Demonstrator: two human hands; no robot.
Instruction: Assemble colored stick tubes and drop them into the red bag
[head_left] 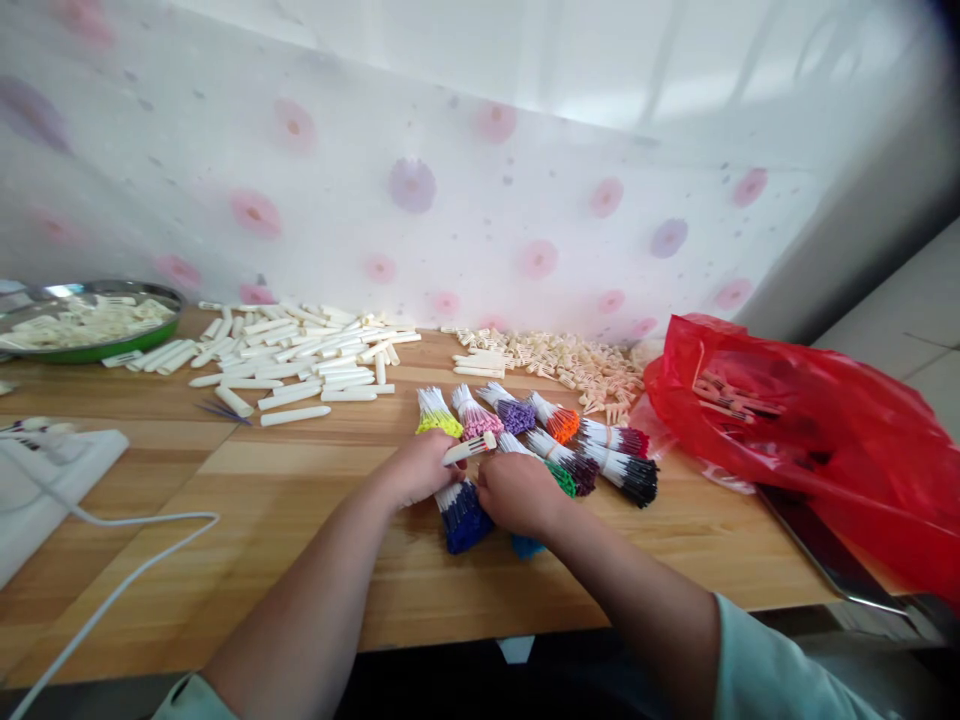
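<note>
My left hand (420, 467) is closed round a white tube-like piece (469, 449) with small coloured marks near its end. Close beside it, my right hand (517, 490) has its fingers curled down by the bundles; what they hold, if anything, is hidden. A dark blue-tipped bundle (463, 518) of thin white sticks lies just below and between the hands. Behind them lie a yellow bundle (437, 415), a pink bundle (474, 415), a purple bundle (512, 410) and an orange bundle (556, 418). A black-tipped bundle (630, 476) is to the right, and a light blue one (527, 546) is partly covered.
White tubes (322, 360) are heaped at the back left, near a green-sided metal tray (97, 350). Small beige pieces (577, 362) form a pile behind the bundles. A red plastic bag (825, 430) lies right, a white cable (142, 518) and power strip (67, 495) left.
</note>
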